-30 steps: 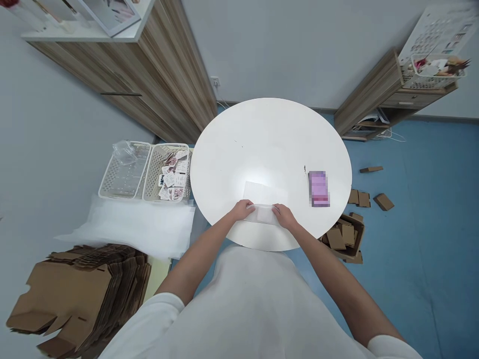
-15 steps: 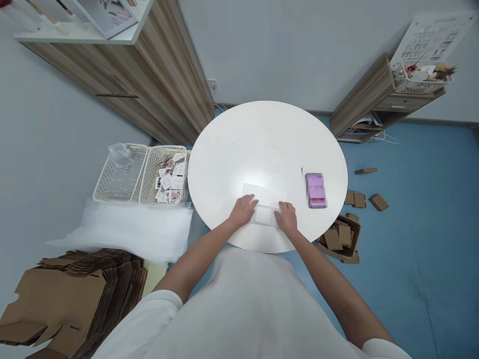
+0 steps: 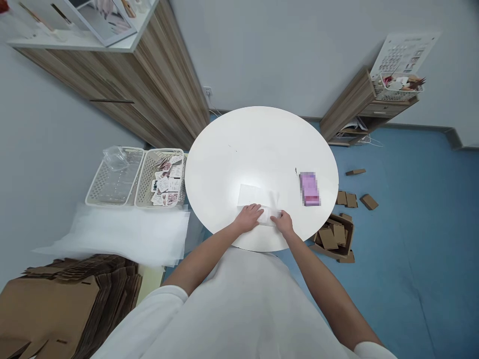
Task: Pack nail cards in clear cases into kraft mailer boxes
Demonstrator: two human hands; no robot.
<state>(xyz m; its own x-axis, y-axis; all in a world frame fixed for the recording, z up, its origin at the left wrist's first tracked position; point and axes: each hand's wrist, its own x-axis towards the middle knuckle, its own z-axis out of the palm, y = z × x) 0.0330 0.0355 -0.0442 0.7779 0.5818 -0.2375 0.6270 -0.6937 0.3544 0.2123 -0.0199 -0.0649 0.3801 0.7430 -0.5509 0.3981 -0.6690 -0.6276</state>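
Observation:
A thin white translucent sheet lies on the round white table near its front edge. Its near part is folded over into a flat white bundle; what is inside cannot be made out. My left hand rests flat across the bundle's left part, fingers stretched out and pointing right. At the bundle's right end, my right hand has its thumb on top and its fingers curled round the sheet's edge. A purple, pixelated box-shaped item lies farther right on the table.
Left of the table stand a basket of cards and a basket of clear plastic bags. White sheets and flattened cardboard boxes are stacked nearer. On the right floor sit an open carton and loose small boxes.
The near part of the sheet is now folded over more. My left hand has shifted from the sheet's far edge and flattened onto the bundle. The head view has turned slightly.

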